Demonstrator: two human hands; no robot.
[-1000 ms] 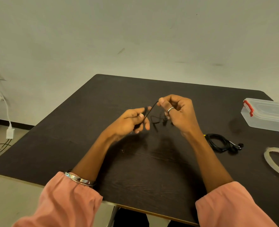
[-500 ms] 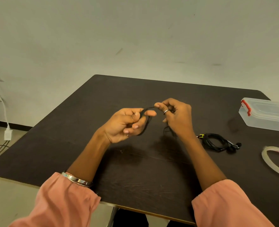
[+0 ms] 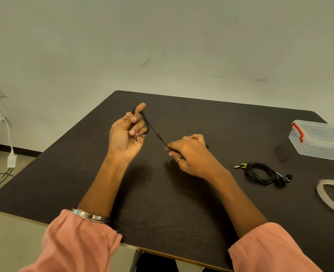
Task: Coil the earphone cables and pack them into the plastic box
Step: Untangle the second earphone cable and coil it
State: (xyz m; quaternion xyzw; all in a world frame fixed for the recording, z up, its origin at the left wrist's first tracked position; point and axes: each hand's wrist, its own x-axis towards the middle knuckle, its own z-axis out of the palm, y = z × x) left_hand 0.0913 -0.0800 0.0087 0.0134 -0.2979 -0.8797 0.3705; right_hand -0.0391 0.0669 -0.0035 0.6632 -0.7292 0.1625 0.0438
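Note:
A black earphone cable (image 3: pixel 156 132) runs taut between my two hands above the dark table (image 3: pixel 162 203). My left hand (image 3: pixel 126 134) is raised, palm toward me, with the cable looped around its fingers and the metal plug poking out below them. My right hand (image 3: pixel 191 154) sits lower and to the right, pinching the cable's other end; its earbuds are hidden. A second black earphone (image 3: pixel 262 173), coiled, lies on the table right of my right hand. The clear plastic box (image 3: pixel 323 140) with red latches stands closed at the far right.
A ring of clear tape (image 3: pixel 330 195) lies at the table's right edge, near the coiled earphone. A white charger and cables (image 3: pixel 11 160) hang from a wall socket at the left, beyond the table's edge. The table's front edge is near my sleeves.
My hands have moved apart: the left rose up and left with cable loops on its fingers, the right dropped toward the table, pulling the cable straight between them.

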